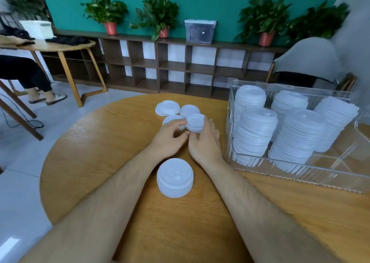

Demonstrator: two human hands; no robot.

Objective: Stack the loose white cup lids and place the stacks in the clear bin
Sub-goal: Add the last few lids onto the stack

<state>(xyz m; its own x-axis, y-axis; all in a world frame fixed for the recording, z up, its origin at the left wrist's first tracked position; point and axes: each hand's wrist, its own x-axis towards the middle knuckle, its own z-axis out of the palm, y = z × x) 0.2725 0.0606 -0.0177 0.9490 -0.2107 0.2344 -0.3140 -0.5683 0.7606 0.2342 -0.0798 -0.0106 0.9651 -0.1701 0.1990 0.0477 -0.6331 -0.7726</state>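
Raised marks atop the near lid stack are too blurred to read; its smooth, round white plastic lids sit on the grained wooden table. The right hand clasps a short stack among loose lids, while the left hand curls beside it, its hold unclear. Five tall stacks stand in the ridged clear bin

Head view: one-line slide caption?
Right hand grips a short lid stack, left hand touches a loose lid; another stack nearby, five stacks in the clear bin.
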